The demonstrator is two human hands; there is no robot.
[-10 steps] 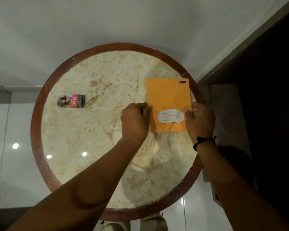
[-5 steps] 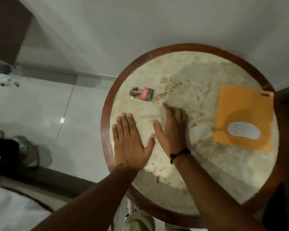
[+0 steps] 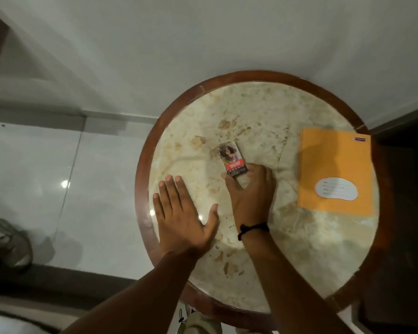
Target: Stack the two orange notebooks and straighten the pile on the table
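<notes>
- Left hand (image 3: 182,216): I see it flat and open, fingers spread, palm down on the desk (image 3: 270,268) near the left rim. It holds nothing; my guess is it braces the body.
- Small printed box (image 3: 232,159): near the desk's middle, its near end pinched by the right hand (image 3: 251,194), thumb on one side and fingers on the other. I judge it is being shifted, which is no part of the stacking.
- Orange notebooks (image 3: 336,169): on the right side by the rim, well apart from both hands. Only one cover shows, edges even, so I read the pile as stacked and squared; I cannot see a second book beneath.
</notes>
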